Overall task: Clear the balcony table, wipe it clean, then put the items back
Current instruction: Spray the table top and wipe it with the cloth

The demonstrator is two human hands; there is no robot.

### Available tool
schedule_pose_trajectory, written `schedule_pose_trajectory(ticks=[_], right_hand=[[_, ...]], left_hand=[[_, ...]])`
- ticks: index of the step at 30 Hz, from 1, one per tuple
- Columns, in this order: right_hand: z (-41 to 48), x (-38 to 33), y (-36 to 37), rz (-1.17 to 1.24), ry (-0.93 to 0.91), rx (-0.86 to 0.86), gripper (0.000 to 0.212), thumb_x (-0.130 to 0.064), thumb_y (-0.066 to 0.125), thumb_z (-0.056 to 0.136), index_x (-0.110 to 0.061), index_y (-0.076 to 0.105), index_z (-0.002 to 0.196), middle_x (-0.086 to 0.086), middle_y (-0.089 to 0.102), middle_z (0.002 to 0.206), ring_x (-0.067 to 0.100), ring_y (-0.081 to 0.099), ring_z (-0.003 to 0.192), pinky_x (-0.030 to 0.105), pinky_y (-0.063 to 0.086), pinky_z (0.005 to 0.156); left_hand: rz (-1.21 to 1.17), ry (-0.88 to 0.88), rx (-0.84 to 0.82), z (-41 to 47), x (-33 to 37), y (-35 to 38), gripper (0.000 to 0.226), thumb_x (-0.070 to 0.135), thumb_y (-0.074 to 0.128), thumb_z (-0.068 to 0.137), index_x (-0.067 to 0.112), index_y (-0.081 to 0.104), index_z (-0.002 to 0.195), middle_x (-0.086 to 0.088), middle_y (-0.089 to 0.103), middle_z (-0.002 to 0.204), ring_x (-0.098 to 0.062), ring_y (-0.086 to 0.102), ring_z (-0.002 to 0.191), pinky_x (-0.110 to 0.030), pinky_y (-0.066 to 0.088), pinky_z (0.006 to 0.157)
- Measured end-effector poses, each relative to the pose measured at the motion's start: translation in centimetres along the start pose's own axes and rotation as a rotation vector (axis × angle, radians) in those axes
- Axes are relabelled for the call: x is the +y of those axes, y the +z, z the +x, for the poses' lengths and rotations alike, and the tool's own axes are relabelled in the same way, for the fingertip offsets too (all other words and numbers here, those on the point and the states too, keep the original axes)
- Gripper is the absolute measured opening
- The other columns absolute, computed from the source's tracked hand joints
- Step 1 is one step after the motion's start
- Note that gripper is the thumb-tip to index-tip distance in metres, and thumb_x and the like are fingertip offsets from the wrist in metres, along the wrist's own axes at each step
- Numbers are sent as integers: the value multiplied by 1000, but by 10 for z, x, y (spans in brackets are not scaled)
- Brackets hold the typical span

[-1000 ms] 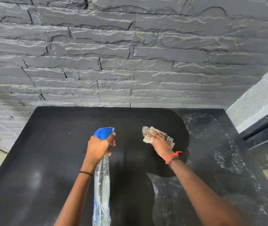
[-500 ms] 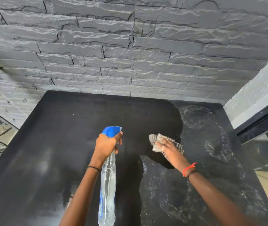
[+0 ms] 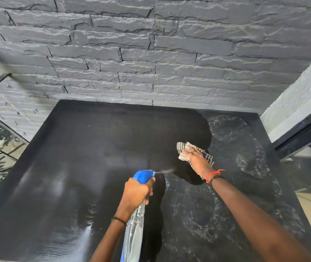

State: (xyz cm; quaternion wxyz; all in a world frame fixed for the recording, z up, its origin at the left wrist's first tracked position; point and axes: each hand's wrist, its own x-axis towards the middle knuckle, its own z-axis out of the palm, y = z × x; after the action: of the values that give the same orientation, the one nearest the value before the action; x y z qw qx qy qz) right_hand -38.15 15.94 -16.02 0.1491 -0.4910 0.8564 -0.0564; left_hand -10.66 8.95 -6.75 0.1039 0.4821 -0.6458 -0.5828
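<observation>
The black tabletop (image 3: 94, 157) stands against a grey stone wall (image 3: 150, 53) at 12 o'clock. The left hand (image 3: 136, 193) is just below the middle of the tabletop, towards 6 o'clock. Its fingers (image 3: 149, 188) are curled tightly round the neck and trigger of a clear spray bottle (image 3: 134, 229) with a blue head. The bottle's base slants back towards the person, and a thin mist leaves the nozzle towards 3 o'clock. The right hand (image 3: 198, 159) lies at about 2 o'clock from the middle, its fingers (image 3: 188, 151) straight and flat, pressing a striped cloth (image 3: 183, 146) onto the tabletop without gripping it. Pale swirled streaks cover the tabletop from 2 to 5 o'clock. The right wrist wears a red thread (image 3: 212, 173) and a dark bead bracelet (image 3: 216, 178).
</observation>
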Motion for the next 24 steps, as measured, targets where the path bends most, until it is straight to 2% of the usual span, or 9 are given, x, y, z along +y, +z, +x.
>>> schedule_pose_trajectory(ticks=[2,5,7,11,17,21,24], right_hand=[[0,-1,-3,-9,-3,-16,70,14,31,90,-18,22,151,10,2,161,25,5,149,34,6,122],[1,-2,-7,-11,-20,-30,68,12,32,91,-17,22,151,13,2,161,26,7,149,33,7,122],[2,-2,-11,-15,-43,-43,65,10,31,92,-15,23,151,17,4,160,26,9,149,32,8,121],[4,-1,-17,0,-56,-79,62,10,29,92,-12,23,151,18,7,159,24,8,149,30,9,121],[-1,-5,-18,-10,-27,-84,58,6,27,96,-11,22,151,16,8,160,25,8,149,32,9,121],[-8,-21,-16,-8,-19,-82,54,3,31,99,-12,24,151,16,5,160,25,8,149,30,5,121],[-23,-46,-4,5,-74,-48,62,8,34,94,-16,24,151,13,3,161,26,6,149,31,7,121]], left_hand=[[5,-8,-31,-8,-1,6,33,26,65,89,-6,65,83,-7,60,54,-15,47,33,-19,43,45],[-29,35,-126,-22,-2,14,10,25,65,89,19,69,97,-3,61,59,-16,45,34,-20,42,44],[-28,47,-197,-32,-8,18,13,25,63,90,28,67,102,-3,61,60,-17,45,34,-21,42,45],[15,48,-267,-51,-24,20,11,29,63,91,33,65,101,-1,59,57,-16,45,34,-20,42,46],[-13,-10,-186,-73,-55,3,9,27,66,89,25,68,97,-3,57,55,-14,44,35,-23,42,44],[25,-13,-172,-81,-72,-11,9,28,66,89,31,68,97,-3,61,61,-14,45,34,-22,44,45],[25,1,-107,-83,-77,-17,7,29,66,90,25,69,94,-3,63,62,-12,47,35,-22,45,44]])
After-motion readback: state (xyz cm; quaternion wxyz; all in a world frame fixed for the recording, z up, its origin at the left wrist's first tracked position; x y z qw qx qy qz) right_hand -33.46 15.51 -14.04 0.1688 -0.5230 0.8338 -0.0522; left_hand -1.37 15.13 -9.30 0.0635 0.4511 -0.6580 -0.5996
